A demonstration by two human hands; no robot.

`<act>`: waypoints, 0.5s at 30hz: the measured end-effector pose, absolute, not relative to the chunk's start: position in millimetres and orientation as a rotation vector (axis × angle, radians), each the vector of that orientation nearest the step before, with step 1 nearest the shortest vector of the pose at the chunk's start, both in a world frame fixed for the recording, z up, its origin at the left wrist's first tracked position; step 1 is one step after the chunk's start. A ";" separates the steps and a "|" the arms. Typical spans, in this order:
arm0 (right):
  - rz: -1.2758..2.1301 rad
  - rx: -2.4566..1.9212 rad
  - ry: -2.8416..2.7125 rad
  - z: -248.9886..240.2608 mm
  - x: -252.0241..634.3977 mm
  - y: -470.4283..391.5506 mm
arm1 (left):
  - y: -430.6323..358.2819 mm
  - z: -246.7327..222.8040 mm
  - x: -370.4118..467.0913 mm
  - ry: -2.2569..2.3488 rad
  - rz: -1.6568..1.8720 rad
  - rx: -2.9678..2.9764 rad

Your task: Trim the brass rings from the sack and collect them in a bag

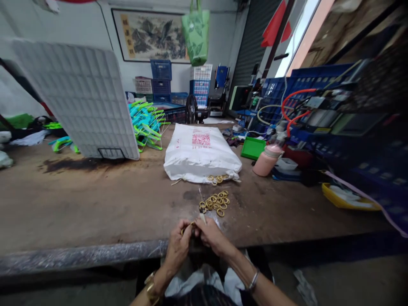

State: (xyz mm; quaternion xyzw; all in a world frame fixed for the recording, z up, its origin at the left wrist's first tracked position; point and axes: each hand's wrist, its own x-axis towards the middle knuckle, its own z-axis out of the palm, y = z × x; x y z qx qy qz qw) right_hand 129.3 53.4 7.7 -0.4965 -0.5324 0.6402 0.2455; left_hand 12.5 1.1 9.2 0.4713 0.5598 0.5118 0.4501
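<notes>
Our left hand (180,236) pinches a ring (192,223), our right hand (208,233) a tool (202,218), close together; tabletop (127,212) rings (209,205): done or left, we cannot tell.

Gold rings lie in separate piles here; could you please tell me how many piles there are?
2: a small pile at the front edge of the white sack, and a larger pile on the table nearer the camera. Others could be hidden.

ring (182,232) partly hidden by left hand (179,241); forearms (242,267) cut off
</notes>
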 end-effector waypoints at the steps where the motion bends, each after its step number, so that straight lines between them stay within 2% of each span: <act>1: 1.718 -1.351 -1.445 9.3 129.2 53.7 | 0.7 10.4 12.0 1.372 1.229 1.150; 8: 1.255 -1.300 -1.744 16.5 128.6 58.2 | -1.6 14.3 9.8 1.275 1.141 0.900; 15: 1.213 -1.240 -1.877 23.9 127.0 52.2 | -6.6 18.2 7.3 1.221 1.131 0.852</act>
